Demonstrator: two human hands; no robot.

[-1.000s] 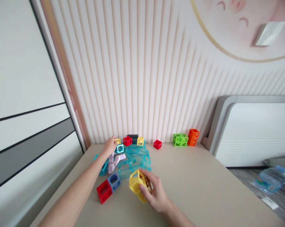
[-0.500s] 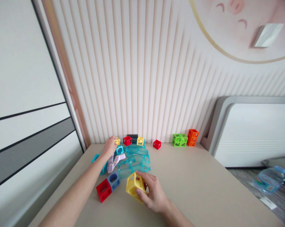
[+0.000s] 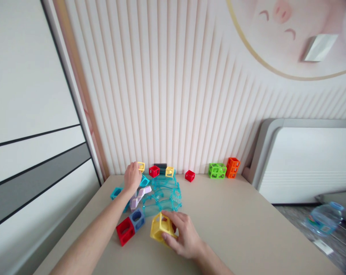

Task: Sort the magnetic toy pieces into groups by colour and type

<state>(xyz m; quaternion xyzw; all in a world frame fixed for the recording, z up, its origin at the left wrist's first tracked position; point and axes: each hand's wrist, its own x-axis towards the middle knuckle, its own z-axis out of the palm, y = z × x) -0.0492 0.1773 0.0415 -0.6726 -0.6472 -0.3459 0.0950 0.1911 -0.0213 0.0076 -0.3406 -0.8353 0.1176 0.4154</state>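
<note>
"What's closest?"

"The right hand [image 3: 187, 238], thumb and fingers gripping a yellow block [image 3: 159, 228] over the front of the table [image 3: 213, 217]. To its left a red block [image 3: 127, 237] touches a blue block [image 3: 139, 224]."

"And past those?"

"A lilac piece [image 3: 136, 200], then see-through teal pieces [image 3: 161, 194] beside it."

"Where's the left hand [image 3: 133, 177]?"

"Farther back, pinching a small yellow cube [image 3: 142, 167] at its left side; the fingertips are partly hidden. A cyan cube [image 3: 145, 181] sits just below that hand in view."

"Farthest off?"

"Near the ribbed wall [image 3: 173, 95], left to right: two cubes, red [image 3: 154, 171] and yellow [image 3: 169, 172], a lone red cube [image 3: 190, 176], a green block [image 3: 217, 170] and an upright orange block [image 3: 233, 168]."
</note>
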